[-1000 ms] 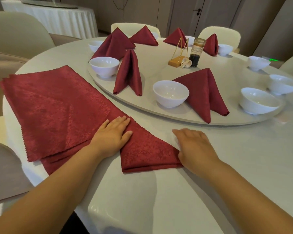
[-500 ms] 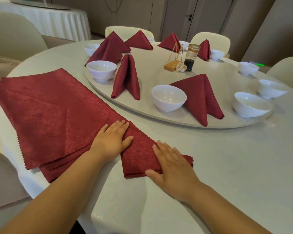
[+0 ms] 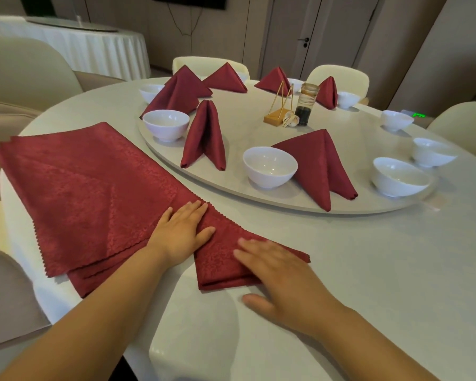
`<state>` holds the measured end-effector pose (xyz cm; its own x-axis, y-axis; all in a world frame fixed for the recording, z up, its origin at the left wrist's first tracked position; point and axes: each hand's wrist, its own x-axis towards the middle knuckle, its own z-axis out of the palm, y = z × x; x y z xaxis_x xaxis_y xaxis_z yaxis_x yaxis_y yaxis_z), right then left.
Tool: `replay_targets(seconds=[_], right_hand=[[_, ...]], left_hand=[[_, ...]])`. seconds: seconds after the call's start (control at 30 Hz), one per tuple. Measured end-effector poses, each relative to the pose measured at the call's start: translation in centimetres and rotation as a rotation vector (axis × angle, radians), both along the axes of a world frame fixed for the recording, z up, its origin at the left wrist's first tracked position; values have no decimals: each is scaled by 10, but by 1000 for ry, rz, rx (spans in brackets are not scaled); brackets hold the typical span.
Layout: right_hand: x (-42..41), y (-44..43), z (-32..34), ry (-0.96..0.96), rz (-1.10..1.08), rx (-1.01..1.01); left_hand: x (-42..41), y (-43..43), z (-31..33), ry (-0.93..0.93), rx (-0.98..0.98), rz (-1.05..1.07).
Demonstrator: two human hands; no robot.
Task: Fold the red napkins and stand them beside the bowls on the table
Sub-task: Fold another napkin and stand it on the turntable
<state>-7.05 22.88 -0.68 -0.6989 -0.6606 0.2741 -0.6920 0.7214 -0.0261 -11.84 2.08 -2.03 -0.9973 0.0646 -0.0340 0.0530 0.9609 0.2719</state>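
A partly folded red napkin (image 3: 226, 259) lies flat near the table's front edge. My left hand (image 3: 180, 233) presses on its left part with straight fingers. My right hand (image 3: 283, 279) lies flat across its right part, thumb on the tablecloth. A stack of unfolded red napkins (image 3: 80, 188) spreads out to the left. Several folded napkins stand on the round turntable (image 3: 259, 199), one (image 3: 320, 166) beside the nearest white bowl (image 3: 270, 166) and one (image 3: 204, 136) beside another bowl (image 3: 166, 125).
More white bowls (image 3: 399, 176) without napkins sit along the turntable's right side. A gold stand (image 3: 279, 110) and a small jar (image 3: 307, 105) occupy its middle. Cream chairs (image 3: 22, 70) ring the table; another covered table stands far back left.
My right hand slid left from the napkin's right tip onto the folded cloth, smoothing it. My left hand stayed pressing in place. The camera view dipped slightly.
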Motion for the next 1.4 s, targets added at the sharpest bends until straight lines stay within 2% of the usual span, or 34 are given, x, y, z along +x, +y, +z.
replay_targets(seconds=[0.13, 0.27, 0.4, 0.47, 0.63, 0.73, 0.8, 1.0, 1.17, 1.27, 1.4], right_hand=[[-8, -20, -10, -48, 57, -60], [-14, -25, -14, 40, 45, -82], [-16, -32, -17, 66, -40, -183], [-20, -29, -10, -3, -74, -228], [-27, -9, 17, -323, -83, -398], [-31, 7, 30, -387, -54, -583], [-35, 16, 37, -434, -33, -634], [-48, 49, 42, -508, -88, -798], [-56, 63, 36, -478, -94, -929], [-57, 62, 21, -452, -146, -1038], [-58, 59, 7, -299, -177, -1097]], left_hand=[[-2, -1, -1, 7, 33, -1], [-1, -3, -4, 95, 139, -26], [7, -11, 6, 189, 570, -14], [14, -18, 12, 210, 657, -49], [32, -17, 11, 186, 421, -269], [34, -2, 9, 316, 420, -353], [29, 15, 14, 343, 400, -331], [10, 60, 19, 168, 616, -197], [-12, 88, 17, 372, 570, -170], [-21, 100, 4, 425, 559, -145], [-28, 101, -10, 478, 556, -198]])
